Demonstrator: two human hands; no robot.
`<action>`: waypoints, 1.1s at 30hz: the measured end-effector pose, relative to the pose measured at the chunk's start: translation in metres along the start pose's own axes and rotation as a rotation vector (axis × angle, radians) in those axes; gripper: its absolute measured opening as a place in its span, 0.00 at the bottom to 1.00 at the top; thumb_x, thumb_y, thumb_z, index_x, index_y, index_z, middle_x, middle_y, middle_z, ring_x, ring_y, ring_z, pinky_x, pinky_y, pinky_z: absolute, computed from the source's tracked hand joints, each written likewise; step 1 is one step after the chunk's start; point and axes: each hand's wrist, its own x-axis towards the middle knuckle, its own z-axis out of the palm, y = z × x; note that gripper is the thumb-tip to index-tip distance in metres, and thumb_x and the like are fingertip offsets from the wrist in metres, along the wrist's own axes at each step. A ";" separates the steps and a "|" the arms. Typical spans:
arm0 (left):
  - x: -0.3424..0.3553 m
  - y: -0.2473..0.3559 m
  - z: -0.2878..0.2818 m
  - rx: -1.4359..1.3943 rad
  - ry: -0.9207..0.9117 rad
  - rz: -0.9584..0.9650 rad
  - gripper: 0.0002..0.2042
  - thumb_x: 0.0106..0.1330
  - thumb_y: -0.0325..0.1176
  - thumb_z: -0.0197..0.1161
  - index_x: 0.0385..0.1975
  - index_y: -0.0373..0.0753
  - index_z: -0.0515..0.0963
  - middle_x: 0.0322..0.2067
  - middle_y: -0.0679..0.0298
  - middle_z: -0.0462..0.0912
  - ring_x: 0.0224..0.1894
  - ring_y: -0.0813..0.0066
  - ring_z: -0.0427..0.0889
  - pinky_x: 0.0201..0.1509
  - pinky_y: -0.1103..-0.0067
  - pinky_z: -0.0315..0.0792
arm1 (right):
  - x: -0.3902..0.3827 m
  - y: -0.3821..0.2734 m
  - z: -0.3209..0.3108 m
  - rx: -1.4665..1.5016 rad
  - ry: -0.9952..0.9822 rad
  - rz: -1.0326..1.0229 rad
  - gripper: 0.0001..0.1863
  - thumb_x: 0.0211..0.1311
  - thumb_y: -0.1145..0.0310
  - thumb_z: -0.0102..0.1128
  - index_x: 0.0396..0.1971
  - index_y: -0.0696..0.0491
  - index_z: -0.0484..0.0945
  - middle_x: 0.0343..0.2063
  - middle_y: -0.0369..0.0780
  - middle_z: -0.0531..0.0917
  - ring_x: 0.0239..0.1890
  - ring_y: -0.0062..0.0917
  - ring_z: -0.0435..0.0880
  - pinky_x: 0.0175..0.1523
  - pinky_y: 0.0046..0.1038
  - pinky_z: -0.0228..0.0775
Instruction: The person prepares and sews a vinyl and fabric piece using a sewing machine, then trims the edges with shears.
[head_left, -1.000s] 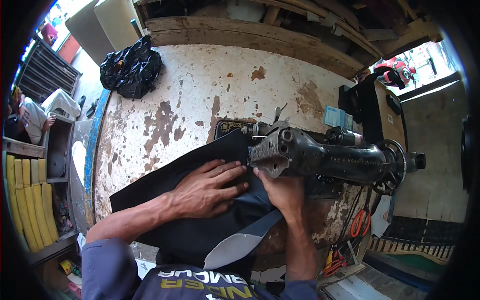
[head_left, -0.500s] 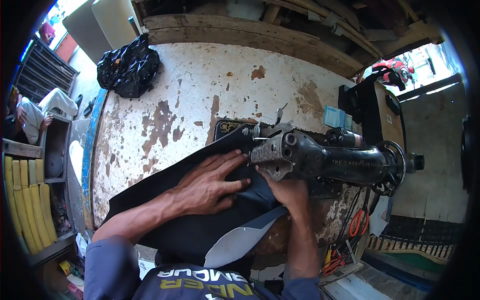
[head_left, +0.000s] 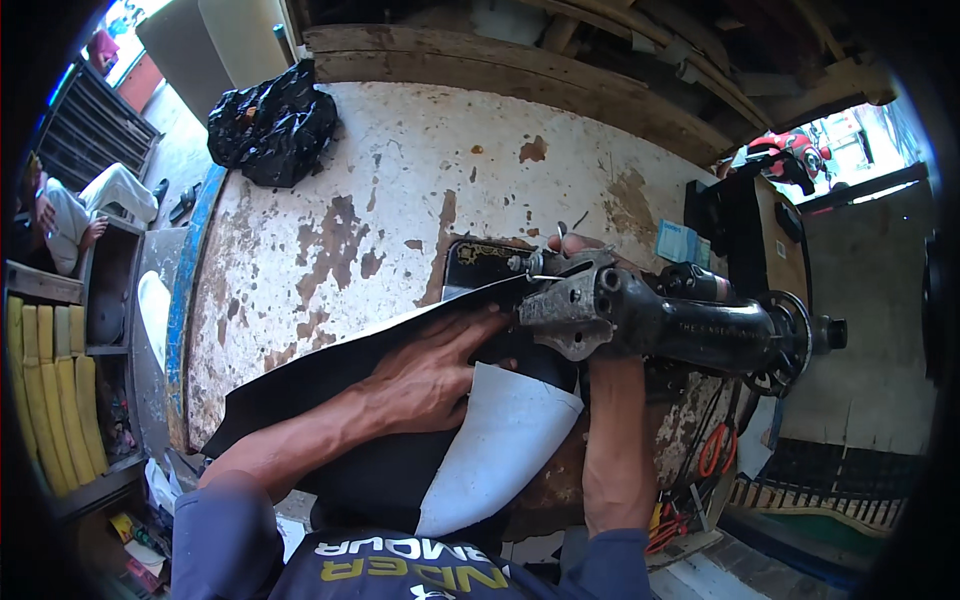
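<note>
A black sewing machine (head_left: 705, 328) stands on the worn table, its grey metal head end toward the left. Under and beside that end lies a sheet of black leather-like material (head_left: 285, 392). One corner is folded back, showing its pale underside (head_left: 505, 435). My left hand (head_left: 425, 368) lies flat on the sheet with fingers stretched toward the needle area. My right forearm passes beneath the machine's arm. Fingertips of my right hand (head_left: 578, 243) show behind the head by a small metal lever; the rest is hidden, so its grip is unclear.
A crumpled black plastic bag (head_left: 272, 125) sits at the table's far left. Blue paper notes (head_left: 677, 242) lie behind the machine. Orange-handled scissors (head_left: 716, 448) are at the right edge. A seated person's legs (head_left: 115, 195) and stacked yellow pieces (head_left: 60, 400) appear at left.
My right hand has moved from in front of the machine head to behind it. The sheet's pale-backed corner has flipped up higher beside my left hand, which stays flat.
</note>
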 end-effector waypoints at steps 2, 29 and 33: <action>0.001 -0.001 0.002 -0.007 0.018 0.002 0.27 0.61 0.30 0.71 0.63 0.50 0.83 0.74 0.45 0.66 0.78 0.43 0.63 0.79 0.57 0.66 | 0.001 0.010 -0.007 0.094 -0.026 -0.028 0.13 0.74 0.68 0.67 0.51 0.60 0.87 0.39 0.42 0.91 0.35 0.21 0.90 0.40 0.24 0.85; -0.005 0.001 0.005 0.199 0.070 0.113 0.18 0.61 0.37 0.71 0.51 0.41 0.86 0.70 0.47 0.72 0.76 0.48 0.67 0.79 0.54 0.63 | -0.055 0.015 -0.039 -0.720 0.010 -0.245 0.12 0.77 0.63 0.62 0.49 0.55 0.84 0.31 0.38 0.85 0.37 0.31 0.87 0.46 0.34 0.80; -0.005 0.001 0.009 0.165 0.069 0.107 0.18 0.62 0.36 0.70 0.52 0.43 0.86 0.70 0.48 0.73 0.77 0.49 0.67 0.79 0.54 0.63 | -0.012 0.017 -0.023 -0.011 -0.362 -0.247 0.28 0.81 0.43 0.52 0.56 0.56 0.81 0.49 0.42 0.84 0.51 0.34 0.86 0.57 0.36 0.81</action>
